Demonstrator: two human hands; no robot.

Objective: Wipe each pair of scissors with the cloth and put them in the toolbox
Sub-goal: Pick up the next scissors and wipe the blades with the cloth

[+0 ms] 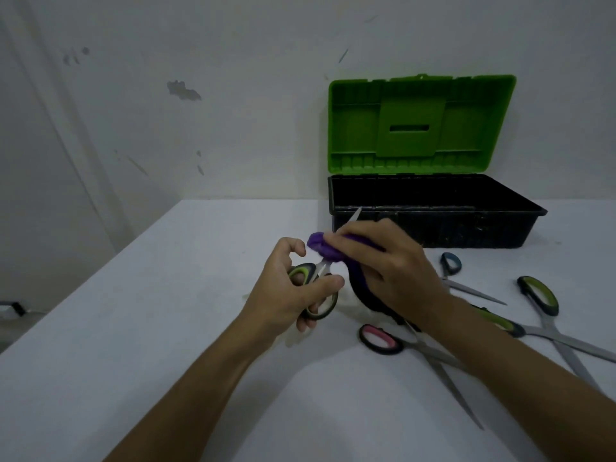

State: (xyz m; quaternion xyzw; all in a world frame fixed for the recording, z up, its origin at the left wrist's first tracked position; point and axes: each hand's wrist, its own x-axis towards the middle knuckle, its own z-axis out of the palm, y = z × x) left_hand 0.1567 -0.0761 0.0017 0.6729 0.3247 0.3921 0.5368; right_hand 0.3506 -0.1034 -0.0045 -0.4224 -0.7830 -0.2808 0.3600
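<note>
Pink-handled scissors [381,339] wait near; left hand [293,291] grips green-handled scissors [315,288] steady while right hand [396,271] clamps purple cloth [321,246] round their blades.

White table [166,328]: black toolbox [433,225] lid open; three loose scissors: blue-handled [451,263], pink-handled [380,339], green-handled [538,295].

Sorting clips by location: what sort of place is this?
Probably a plain indoor work table, not clearly a workshop: a white table against a scuffed bare wall, with an open toolbox.
</note>
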